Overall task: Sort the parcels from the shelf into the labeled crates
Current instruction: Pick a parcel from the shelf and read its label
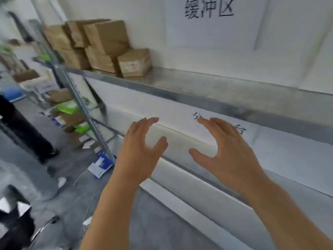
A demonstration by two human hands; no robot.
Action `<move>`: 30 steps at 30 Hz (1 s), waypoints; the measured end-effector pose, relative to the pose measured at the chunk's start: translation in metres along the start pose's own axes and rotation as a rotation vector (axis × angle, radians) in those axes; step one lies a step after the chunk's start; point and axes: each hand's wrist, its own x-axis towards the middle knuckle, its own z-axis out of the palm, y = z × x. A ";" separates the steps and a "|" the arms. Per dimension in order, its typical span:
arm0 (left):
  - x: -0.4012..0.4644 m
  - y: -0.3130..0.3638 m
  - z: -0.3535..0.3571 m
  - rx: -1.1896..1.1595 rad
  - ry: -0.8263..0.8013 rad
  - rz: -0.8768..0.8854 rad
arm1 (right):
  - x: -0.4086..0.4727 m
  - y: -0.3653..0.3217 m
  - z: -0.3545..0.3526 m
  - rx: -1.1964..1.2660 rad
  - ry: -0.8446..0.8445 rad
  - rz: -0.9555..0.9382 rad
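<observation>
Forearms: both bare, entering from the bottom edge and reaching up toward the rack
Left hand (140,150): raised in front of the lower tier, palm turned inward, fingers spread and slightly curled, thumb apart, holding nothing
Right hand (228,152): level with the left, palm facing it, fingers spread, empty; its fingertips overlap a printed sign on the lower wall sheet
Gap between hands: open air, no object in it
Metal shelf (207,87): grey steel deck running from upper left to right, bare along most of its length
Parcels (100,46): brown cardboard boxes stacked in two layers at the far left end of the shelf, well apart from both hands
Small parcel (134,63): taped carton with a label, resting on the deck just beside the stack, nearest the hands of the group
Wall sign (209,9): white sheet with black characters above the shelf
Floor, left: mailers and boxes scattered around a second rack (34,56), blurred
Crates: cannot tell, none distinguishable
Bystander: dark trouser leg (23,127) at the left edge
</observation>
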 end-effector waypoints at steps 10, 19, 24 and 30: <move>0.026 -0.099 -0.116 0.132 0.350 -0.392 | 0.154 -0.103 0.115 0.271 -0.225 -0.413; 0.064 -0.132 -0.136 0.195 0.465 -0.553 | 0.239 -0.139 0.149 0.467 -0.250 -0.569; 0.116 -0.152 -0.142 0.136 0.454 -0.501 | 0.286 -0.152 0.163 0.451 -0.180 -0.548; 0.215 -0.171 -0.152 -0.004 0.354 -0.370 | 0.340 -0.169 0.174 0.355 0.033 -0.474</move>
